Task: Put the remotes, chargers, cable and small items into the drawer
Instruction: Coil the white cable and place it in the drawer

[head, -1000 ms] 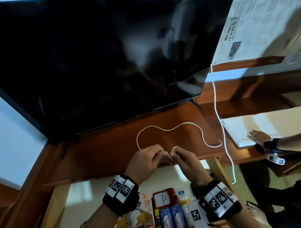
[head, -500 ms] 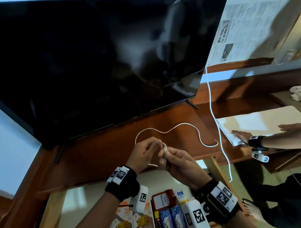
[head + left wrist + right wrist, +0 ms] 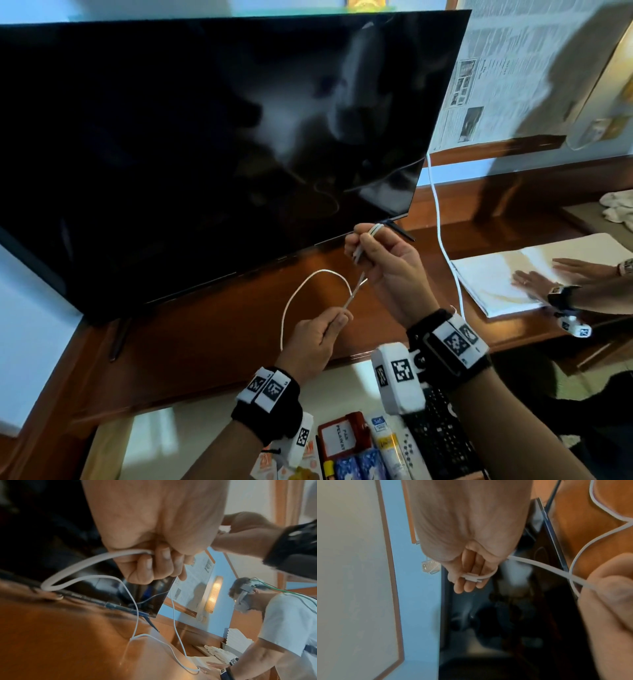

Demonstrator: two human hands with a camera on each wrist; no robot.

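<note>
Stretching between the two hands near the middle of the head view, the white cable [image 3: 317, 274] is thin, round and glossy, and it reads as one long flexible cord. The right hand [image 3: 387, 263], raised in front of the lower edge of the television [image 3: 205, 137], has its fingers curled round a few gathered turns of the cable, and the right wrist view shows a small white plug end lying across those fingers [image 3: 471, 573]. The left hand [image 3: 318, 339], lower and nearer the centre bottom of the frame, pinches the cable between thumb and forefinger, with the other fingers curled in. From that pinch a short taut length runs up to the right hand, while a slack loop arcs out to the left and drops behind the left hand over the brown wooden tabletop [image 3: 205, 342]. Below the wrists, at the bottom of the frame, the open drawer [image 3: 212, 435] holds a black remote [image 3: 435, 442], a red card holder [image 3: 342, 435] and several small packets. At the right edge another person's hands [image 3: 534, 284] lie flat on a white paper pad [image 3: 496, 274].
</note>
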